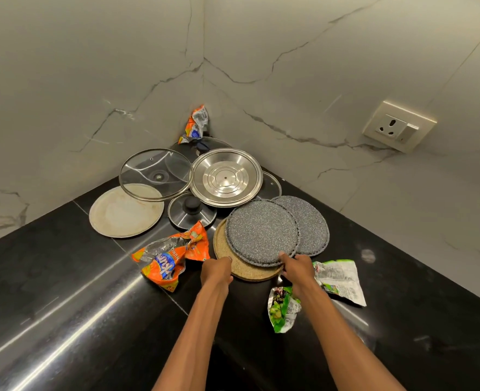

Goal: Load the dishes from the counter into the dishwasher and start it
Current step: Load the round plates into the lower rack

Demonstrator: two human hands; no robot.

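On the black counter (63, 277) lie a tan speckled plate (227, 261) and, on top of it, a grey speckled plate (262, 231); a second grey plate (309, 224) lies behind. My left hand (216, 270) grips the tan plate's near-left rim. My right hand (296, 268) pinches the near edge of the top grey plate. Further back sit a steel lid (226, 177), a large glass lid (155, 173), a small glass lid with a black knob (192, 211) and a white plate (125, 213). The dishwasher is out of view.
Crumpled orange snack wrappers lie at my left hand (168, 258) and in the corner (195, 124). Green and white wrappers (284, 309) (339, 280) lie near my right hand. Marble walls meet in the corner; a wall socket (398, 127) is at right.
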